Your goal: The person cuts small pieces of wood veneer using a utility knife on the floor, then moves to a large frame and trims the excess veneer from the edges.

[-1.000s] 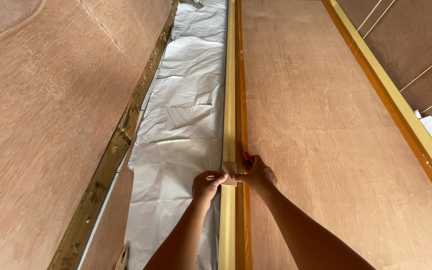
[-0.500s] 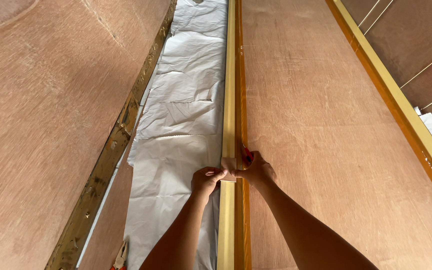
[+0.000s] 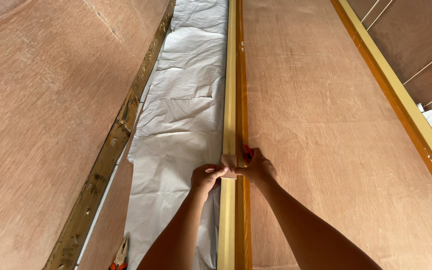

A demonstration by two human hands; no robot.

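Observation:
A long pale yellow edge strip [image 3: 230,100] runs along the left side of a large plywood panel [image 3: 316,125] with an orange-brown border. A small tan flat piece [image 3: 228,164] lies across this strip. My left hand [image 3: 206,181] pinches the piece from the left, with the fingers curled. From the right, my right hand [image 3: 260,168] presses on the same piece and rests on the panel's border. Something small and red [image 3: 247,151] shows under my right fingers; I cannot tell what it is.
Crumpled white paper [image 3: 181,120] covers the gap between the panels. Another plywood panel [image 3: 41,100] with a worn dark edge [image 3: 111,145] lies to the left. Orange-handled pliers [image 3: 120,257] lie at the bottom left. A second yellow strip [image 3: 401,95] bounds the panel's right side.
Both hands with the tan piece have shifted slightly farther along the strip, away from me.

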